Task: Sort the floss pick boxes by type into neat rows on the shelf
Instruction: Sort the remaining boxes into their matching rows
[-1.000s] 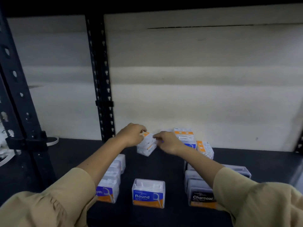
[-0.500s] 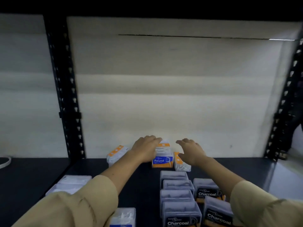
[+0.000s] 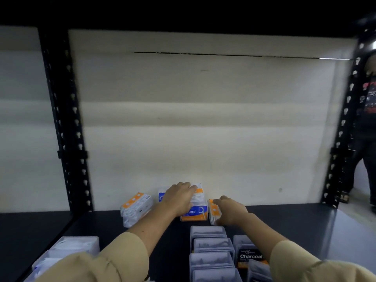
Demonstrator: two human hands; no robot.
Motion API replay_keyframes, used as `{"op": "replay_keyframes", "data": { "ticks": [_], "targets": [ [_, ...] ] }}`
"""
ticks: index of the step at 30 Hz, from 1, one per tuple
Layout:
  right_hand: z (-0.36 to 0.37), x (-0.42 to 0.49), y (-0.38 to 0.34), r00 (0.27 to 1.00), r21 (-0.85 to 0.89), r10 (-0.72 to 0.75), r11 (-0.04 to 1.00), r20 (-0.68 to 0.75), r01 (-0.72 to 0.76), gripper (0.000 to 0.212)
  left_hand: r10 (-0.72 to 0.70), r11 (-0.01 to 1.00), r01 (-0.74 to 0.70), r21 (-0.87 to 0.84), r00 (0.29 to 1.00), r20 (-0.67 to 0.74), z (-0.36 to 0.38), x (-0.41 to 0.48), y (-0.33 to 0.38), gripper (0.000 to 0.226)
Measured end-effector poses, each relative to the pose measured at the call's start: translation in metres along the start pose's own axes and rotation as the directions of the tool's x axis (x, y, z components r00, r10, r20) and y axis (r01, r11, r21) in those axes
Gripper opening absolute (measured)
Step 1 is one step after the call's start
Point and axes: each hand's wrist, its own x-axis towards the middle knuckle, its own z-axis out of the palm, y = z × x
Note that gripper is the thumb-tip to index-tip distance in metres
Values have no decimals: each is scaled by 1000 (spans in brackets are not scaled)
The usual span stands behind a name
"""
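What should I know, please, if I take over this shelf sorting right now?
Left hand grips the clear plastic Round box with blue-orange label at the back of the black shelf.
Right hand grips a side-lying clear box with orange strip beside it.
Done: clear Charcoal boxes rowed in front; white-filled boxes front left.
Left: place both held boxes; straighten the tilted orange-strip box back left.

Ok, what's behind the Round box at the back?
Behind the Round box, a blue-labelled box shows at its left, near the wall. The left hand over it hides the rest.
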Motion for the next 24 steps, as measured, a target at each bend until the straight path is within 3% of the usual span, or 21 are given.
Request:
{"op": "replay_keyframes", "data": {
  "ticks": [8,15,19,21,23,24],
  "targets": [
    [8,9,-6,999,-70,22,997,-41,-25,65,-17,997,17,72,1000,9,4,1,-2,69],
    [9,10,-8,998,-49,59,997,-22,-60,66,1,997,-1,82,1000,-7,-3,-1,-1,55],
    [-5,5,2,992,166,122,978,25,-125,55,-54,993,43,-114,993,-101,-11,-7,-4,48],
    [-14,3,8,985,340,171,924,34,-172,38,-119,969,87,-231,985,-128,-18,-10,-5,48],
    [-17,2,16,970,606,240,765,41,-215,18,-184,933,141,-330,977,-104,-22,-14,-7,50],
    [-16,0,19,963,742,258,631,75,-226,12,-213,914,170,-369,974,-80,-22,-17,-8,49]
  ]
}}
